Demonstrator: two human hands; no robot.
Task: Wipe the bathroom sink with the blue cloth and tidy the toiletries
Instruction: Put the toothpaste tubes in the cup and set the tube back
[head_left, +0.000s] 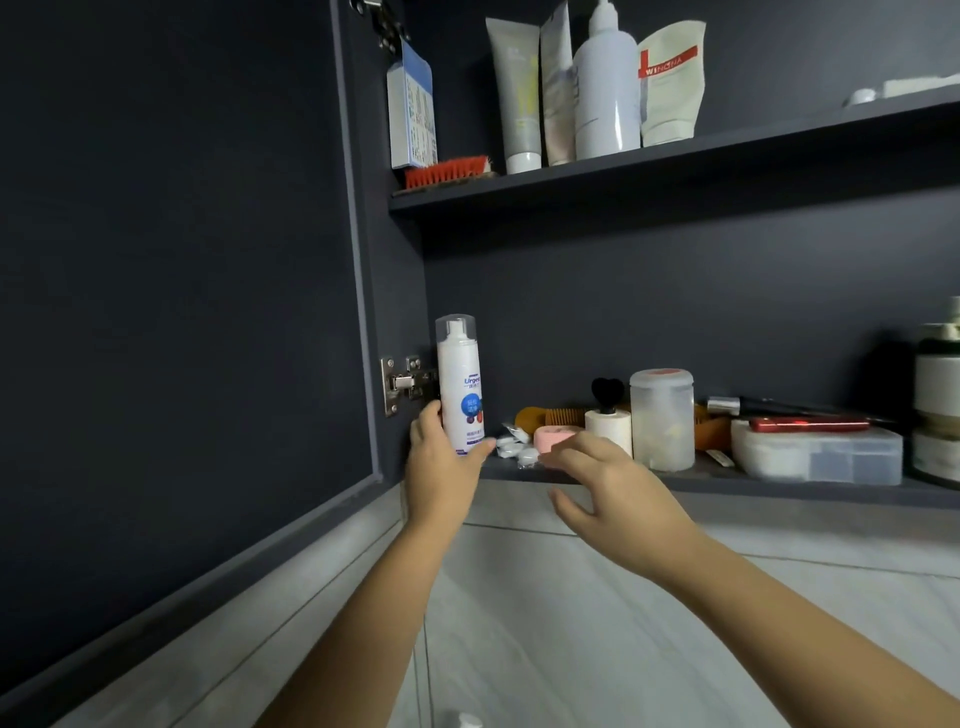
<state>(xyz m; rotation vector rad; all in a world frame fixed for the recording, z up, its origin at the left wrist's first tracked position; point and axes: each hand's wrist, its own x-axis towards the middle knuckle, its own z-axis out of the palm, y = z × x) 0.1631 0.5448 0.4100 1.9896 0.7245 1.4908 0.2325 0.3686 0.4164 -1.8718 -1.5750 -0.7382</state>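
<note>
Left hand (441, 467) grips white spray bottle (460, 384) upright; right hand (618, 493) spread, empty

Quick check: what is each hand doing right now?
Left hand: closed around the white spray bottle, standing at the left end of the lower cabinet shelf.
Right hand: open, empty, fingers spread by the shelf edge.

white spray bottle (460, 387) | clear cap, blue label | upright | left end of lower cabinet shelf (727, 483)
</note>
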